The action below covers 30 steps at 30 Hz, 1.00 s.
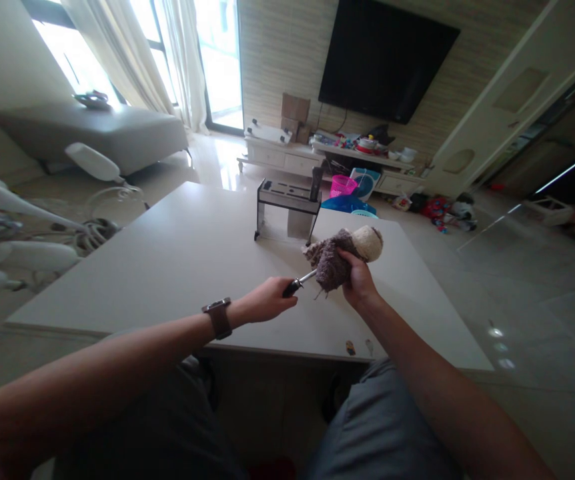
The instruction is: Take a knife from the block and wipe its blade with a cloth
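Observation:
My left hand (267,299), with a watch on its wrist, is closed round the black handle of a metal-shafted tool (293,287). The tool's far end is hidden in a fuzzy grey-brown cloth (332,263). Fingers of my right hand (360,280) are wrapped on that cloth from the right. A cream-coloured rounded part (367,243) sticks out past the cloth at the upper right; whether it is joined to the cloth I cannot tell. Just behind my hands stands a knife rack (287,197) with a dark-handled item (316,183) upright in its right end.
The white table (177,267) spans the space before me. Two small items (350,347) lie near its front edge. Beyond it are a pink basket (343,185), a blue bag (340,203) and a low cabinet (280,160). White lamp-like parts (35,255) stand at the left.

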Available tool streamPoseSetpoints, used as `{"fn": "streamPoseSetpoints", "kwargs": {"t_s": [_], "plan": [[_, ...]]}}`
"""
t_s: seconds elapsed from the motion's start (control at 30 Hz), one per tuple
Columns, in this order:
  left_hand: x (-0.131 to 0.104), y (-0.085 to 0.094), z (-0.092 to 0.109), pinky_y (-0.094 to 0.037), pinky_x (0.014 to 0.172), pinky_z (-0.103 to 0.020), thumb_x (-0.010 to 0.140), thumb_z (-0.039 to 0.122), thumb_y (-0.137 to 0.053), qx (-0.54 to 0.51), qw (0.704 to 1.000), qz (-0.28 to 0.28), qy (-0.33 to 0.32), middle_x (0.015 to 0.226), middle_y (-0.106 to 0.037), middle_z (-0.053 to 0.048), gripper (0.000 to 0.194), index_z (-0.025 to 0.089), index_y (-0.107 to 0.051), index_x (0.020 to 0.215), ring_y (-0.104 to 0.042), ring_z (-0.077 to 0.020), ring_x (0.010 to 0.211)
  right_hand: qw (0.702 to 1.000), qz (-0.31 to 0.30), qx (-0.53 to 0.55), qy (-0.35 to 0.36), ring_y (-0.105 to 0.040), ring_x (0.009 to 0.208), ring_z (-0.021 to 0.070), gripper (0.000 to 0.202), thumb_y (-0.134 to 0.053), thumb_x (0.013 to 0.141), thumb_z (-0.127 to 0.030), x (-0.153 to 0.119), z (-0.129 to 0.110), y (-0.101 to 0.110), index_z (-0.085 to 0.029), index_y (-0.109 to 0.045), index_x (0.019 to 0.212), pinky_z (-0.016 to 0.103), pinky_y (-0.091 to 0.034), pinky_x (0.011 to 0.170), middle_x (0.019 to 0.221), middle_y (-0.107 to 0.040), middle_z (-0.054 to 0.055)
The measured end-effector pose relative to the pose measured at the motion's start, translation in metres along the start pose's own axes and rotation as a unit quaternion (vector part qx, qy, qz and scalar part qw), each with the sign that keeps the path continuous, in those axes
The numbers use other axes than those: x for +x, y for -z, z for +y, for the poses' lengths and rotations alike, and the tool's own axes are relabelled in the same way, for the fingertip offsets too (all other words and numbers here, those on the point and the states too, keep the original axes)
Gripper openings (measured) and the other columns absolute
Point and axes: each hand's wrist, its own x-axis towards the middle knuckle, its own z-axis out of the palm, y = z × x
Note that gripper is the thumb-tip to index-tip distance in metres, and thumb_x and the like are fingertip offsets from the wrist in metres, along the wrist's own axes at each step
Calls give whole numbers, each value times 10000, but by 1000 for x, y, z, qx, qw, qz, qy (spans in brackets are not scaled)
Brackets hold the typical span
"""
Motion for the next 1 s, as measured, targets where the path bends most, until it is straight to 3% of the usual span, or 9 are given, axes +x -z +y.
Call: {"fn": "streamPoseSetpoints", "kwargs": {"t_s": [1.0], "plan": [[-1, 0, 1, -281, 592, -309, 860, 368, -581, 2, 1000, -6, 1, 679, -524, 28, 234, 218, -469, 720, -397, -141, 617, 1000, -13, -15, -3, -795, 819, 184, 343, -828, 696, -154, 1, 8, 2, -158, -759, 1031, 290, -682, 781, 945, -833, 33]]}}
